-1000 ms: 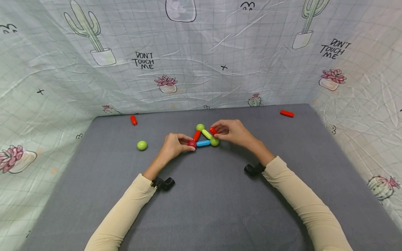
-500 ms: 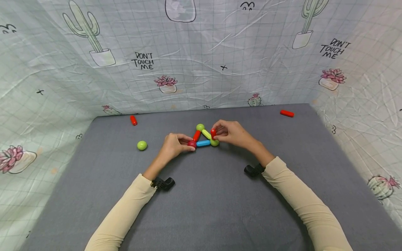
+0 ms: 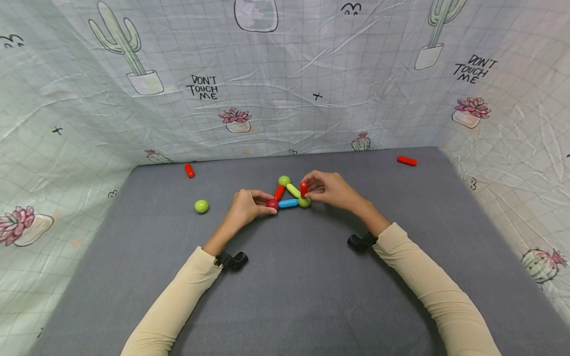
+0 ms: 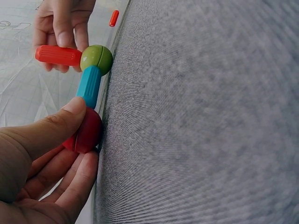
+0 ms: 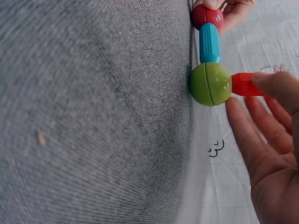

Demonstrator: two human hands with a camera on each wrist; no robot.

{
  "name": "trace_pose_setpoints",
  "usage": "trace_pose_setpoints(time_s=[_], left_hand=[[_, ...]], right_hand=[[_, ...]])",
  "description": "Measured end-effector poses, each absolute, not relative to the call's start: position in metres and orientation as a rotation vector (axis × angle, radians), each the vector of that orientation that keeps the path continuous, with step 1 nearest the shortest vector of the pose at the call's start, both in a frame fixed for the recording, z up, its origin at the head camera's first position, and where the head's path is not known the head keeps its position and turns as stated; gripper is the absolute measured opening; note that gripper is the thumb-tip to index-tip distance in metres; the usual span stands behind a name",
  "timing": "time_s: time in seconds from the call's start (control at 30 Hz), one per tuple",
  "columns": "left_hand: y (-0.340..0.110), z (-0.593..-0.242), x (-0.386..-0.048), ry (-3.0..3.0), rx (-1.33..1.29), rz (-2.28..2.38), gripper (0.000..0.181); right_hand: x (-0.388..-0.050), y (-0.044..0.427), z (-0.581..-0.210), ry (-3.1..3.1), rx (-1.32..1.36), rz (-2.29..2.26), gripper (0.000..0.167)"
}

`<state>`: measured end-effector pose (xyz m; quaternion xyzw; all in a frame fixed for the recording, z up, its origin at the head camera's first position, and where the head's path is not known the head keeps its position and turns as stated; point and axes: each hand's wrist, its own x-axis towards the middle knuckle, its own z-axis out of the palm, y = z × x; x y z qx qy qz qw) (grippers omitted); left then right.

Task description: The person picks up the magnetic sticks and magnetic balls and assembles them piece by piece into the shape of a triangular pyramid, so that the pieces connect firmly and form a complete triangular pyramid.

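A flat triangle of toy rods and balls lies mid-table: a dark red ball (image 3: 272,203), a blue rod (image 3: 288,203), a near green ball (image 3: 305,202), a yellow-green rod (image 3: 293,190), a far green ball (image 3: 284,181) and a flat red rod (image 3: 279,192). My left hand (image 3: 249,203) grips the dark red ball between thumb and fingers. With thumb and fingers my right hand (image 3: 331,189) pinches an upright red rod (image 3: 304,189). In the right wrist view that red rod (image 5: 243,84) meets the near green ball (image 5: 210,84), standing off it away from the tabletop.
A loose green ball (image 3: 202,206) lies left of the left hand. One red rod (image 3: 189,171) rests at the back left of the grey table (image 3: 285,296), another red rod (image 3: 407,161) at the back right. A printed cloth (image 3: 285,74) hangs behind.
The red rod in my right hand has turned from tilted to upright and come down onto the near green ball. My left hand has stayed on the dark red ball.
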<state>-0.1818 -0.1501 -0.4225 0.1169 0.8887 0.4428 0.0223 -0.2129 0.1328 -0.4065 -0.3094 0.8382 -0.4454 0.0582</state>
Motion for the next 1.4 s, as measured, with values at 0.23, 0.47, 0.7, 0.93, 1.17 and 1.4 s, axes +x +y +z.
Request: trace_pose_setpoints(time_s=[0.23, 0.47, 0.7, 0.93, 1.17, 1.4], left_hand=[[-0.149, -0.422, -0.182, 2.748, 0.364, 1.377, 0.035], [-0.149, -0.422, -0.181, 2.747, 0.362, 1.37, 0.035], [-0.147, -0.424, -0.183, 2.744, 0.378, 1.377, 0.035], [-0.147, -0.423, -0.182, 2.73, 0.384, 1.39, 0.034], [-0.149, -0.422, -0.182, 2.717, 0.427, 1.384, 0.034], [-0.162, -0.415, -0.185, 2.614, 0.565, 1.297, 0.039]], right_hand=[[-0.212, 0.137, -0.408, 2.575, -0.882, -1.237, 0.033], [-0.212, 0.139, -0.412, 2.612, -0.85, -1.167, 0.025], [-0.214, 0.139, -0.417, 2.573, -0.825, -1.16, 0.031], [-0.215, 0.141, -0.423, 2.383, -0.627, -1.408, 0.033], [-0.216, 0.142, -0.429, 2.196, -0.478, -1.603, 0.034], [-0.218, 0.141, -0.429, 2.143, -0.447, -1.629, 0.036]])
